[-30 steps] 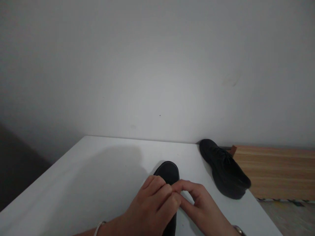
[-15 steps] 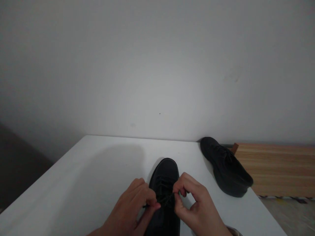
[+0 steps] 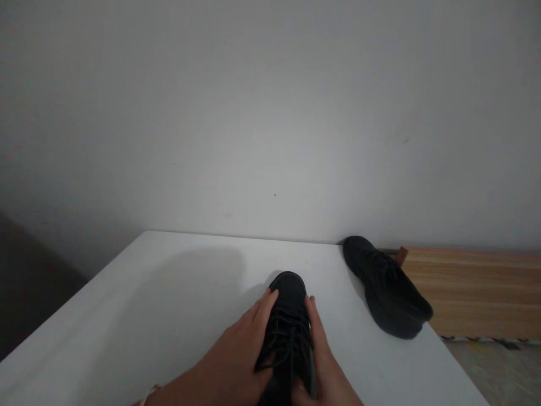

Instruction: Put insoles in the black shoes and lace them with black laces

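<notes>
A black lace-up shoe (image 3: pixel 289 293) stands on the white table (image 3: pixel 169 299), toe pointing away from me. My left hand (image 3: pixel 240 355) lies along its left side, fingers stretched toward the toe. My right hand (image 3: pixel 323 361) presses against its right side, fingers straight. Both hands clasp the shoe between them. Its laces (image 3: pixel 287 338) show between my hands. A second black shoe (image 3: pixel 386 287) lies tilted at the table's far right edge, apart from both hands.
A plain white wall rises behind the table. A wooden surface (image 3: pixel 473 293) runs along the wall to the right, lower than the tabletop. The floor at the left is dark.
My fingers were pinching the laces over the shoe. They have let go, and both hands now lie flat against the shoe's sides.
</notes>
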Available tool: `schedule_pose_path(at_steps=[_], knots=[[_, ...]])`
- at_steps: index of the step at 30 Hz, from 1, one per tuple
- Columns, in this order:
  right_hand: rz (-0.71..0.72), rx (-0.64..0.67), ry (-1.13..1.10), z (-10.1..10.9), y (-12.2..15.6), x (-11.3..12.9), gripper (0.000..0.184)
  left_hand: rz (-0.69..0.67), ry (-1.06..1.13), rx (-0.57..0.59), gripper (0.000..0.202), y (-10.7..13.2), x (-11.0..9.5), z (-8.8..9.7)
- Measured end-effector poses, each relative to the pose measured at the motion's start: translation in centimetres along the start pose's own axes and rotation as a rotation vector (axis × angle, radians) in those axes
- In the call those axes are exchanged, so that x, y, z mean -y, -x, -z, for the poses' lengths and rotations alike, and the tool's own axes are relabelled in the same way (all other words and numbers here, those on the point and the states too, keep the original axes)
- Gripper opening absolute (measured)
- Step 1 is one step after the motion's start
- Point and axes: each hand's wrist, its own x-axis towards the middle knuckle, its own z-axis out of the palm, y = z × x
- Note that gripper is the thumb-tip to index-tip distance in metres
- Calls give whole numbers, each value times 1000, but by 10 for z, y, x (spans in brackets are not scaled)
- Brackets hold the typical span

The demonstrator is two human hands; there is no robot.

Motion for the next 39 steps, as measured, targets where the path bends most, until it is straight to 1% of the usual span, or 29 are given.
schedule_pose_path(at_steps=[2,4,6,9,11,12,14,16,18,20,23,25,29,31,34,39], knots=[[-32,-42,-62,-12,0,-1,103,24,4,-8,85,0,4,-4],[-39,-62,-117,-16,1,0,98,4,35,-29,81,2,10,-7],[-20,-45,-194,-14,2,1,92,-37,65,-52,80,8,20,-10],[19,-6,-310,-7,7,0,83,-155,84,-116,84,19,40,-14],[22,-16,-335,-3,9,-1,79,-239,82,-152,82,27,49,-16],[16,-33,-326,-2,8,-2,78,-265,80,-167,80,30,51,-16],[-1,-69,-289,-2,6,-5,75,-261,89,-199,79,34,46,-14],[-9,-99,-261,-1,1,-10,73,-222,122,-266,74,34,34,-8],[-2,-125,-240,1,-4,-14,77,-190,163,-353,66,33,19,-3],[25,-155,-198,4,-7,-17,84,-210,186,-433,61,32,7,0],[87,-195,-119,9,-8,-13,93,-289,198,-501,58,28,0,0],[120,-208,-99,12,-5,-4,92,-327,222,-500,60,25,0,-2],[113,-217,-121,17,0,18,69,-362,249,-463,70,16,0,-1],[112,-211,-141,19,-1,26,64,-365,245,-452,71,13,1,0],[124,-190,-147,22,-5,31,65,-355,244,-450,71,14,2,2],[134,-166,-88,30,-8,30,67,-338,274,-425,65,16,2,5]])
